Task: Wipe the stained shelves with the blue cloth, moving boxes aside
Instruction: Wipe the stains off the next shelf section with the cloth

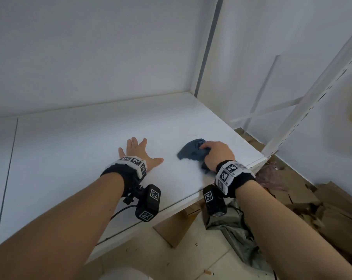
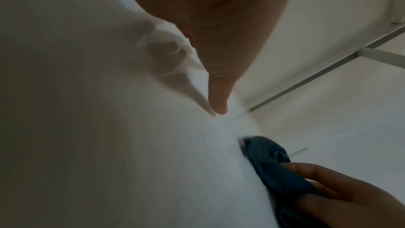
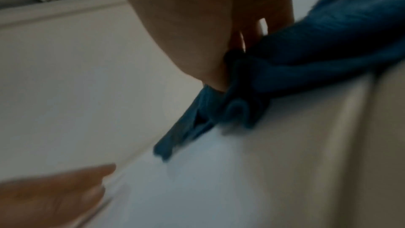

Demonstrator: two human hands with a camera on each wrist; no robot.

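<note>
Gripping the blue cloth (image 1: 193,150), right hand (image 1: 216,154); left hand (image 1: 139,151) flat on shelf (image 1: 70,158).

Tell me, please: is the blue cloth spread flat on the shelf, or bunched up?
Bunched up. The blue cloth lies crumpled in folds under the right hand, which grips it on the white shelf.

Plain white panel walls (image 1: 90,47) fill the upper left of the frame, meeting at a grey vertical corner seam (image 1: 206,47) upper centre. A white perforated metal upright (image 1: 312,93) slants across the right side. Pale square floor tiles (image 1: 150,259) run along the bottom, with torn brown cardboard pieces (image 1: 322,209) and crumpled grey-green plastic sheeting (image 1: 237,235) at lower right.
</note>
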